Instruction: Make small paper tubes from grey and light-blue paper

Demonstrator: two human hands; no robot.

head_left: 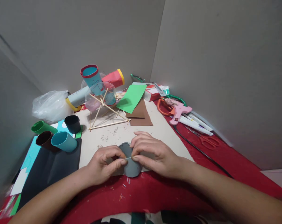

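Clock positions are read from the grey disc.

1. Red cloth: covers the table. The frame cuts off its near edge and its 3 o'clock side.
2. Beige board: lies on the cloth at 12 o'clock. The hands hide its near edge.
3. Black sheet: lies flat at 9 o'clock. The left forearm covers its near corner.
4. Stick model: stands at 12 o'clock on the far end of the board. It is a frame of thin sticks carrying paper tubes and clear domes. How the parts join is hard to make out.
5. Plastic bag: lies at 10 o'clock. Its contents cannot be seen.
6. Left hand: narrow grip, with thumb and forefinger pinched on the disc's 9 o'clock edge.
7. Right hand: narrow grip, fingertips pinched on the disc's upper middle. The palm covers the 3 o'clock part.
8. Green sheet: at 12 o'clock, overlapping a brown sheet.
9. Glue gun: at 1 o'clock, partly over orange scissors. Its cable runs toward 3 o'clock.
10. Blue cup: on its side at 10 o'clock, touching a brown cup.
11. Grey disc: sits at the near edge of the board, between both hands. A thin pale line shows between the fingertips. What it is cannot be told.
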